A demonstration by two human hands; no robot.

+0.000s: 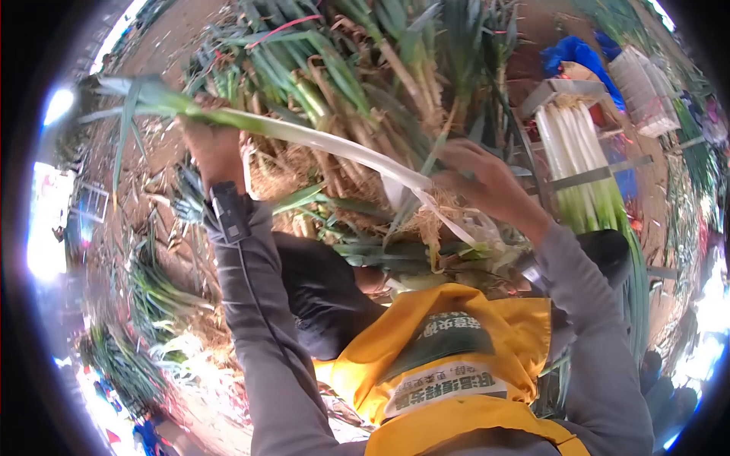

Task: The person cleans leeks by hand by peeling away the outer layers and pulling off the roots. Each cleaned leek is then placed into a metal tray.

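One long green onion stretches across the view, with green leaves at the left and a white shaft sloping down to the right. My left hand is closed around its green part. At the white lower end, my right hand has its fingers curled against the stalk; they are slightly blurred. A pale strip of peeled skin dangles below that end. Beneath the onion lies a heap of unpeeled green onions with dry outer leaves and tangled roots.
To the right, a metal rack holds a bundle of peeled green onions. Blue plastic and a white crate are behind it. More green onions lie on the littered ground at left. My orange apron covers my lap.
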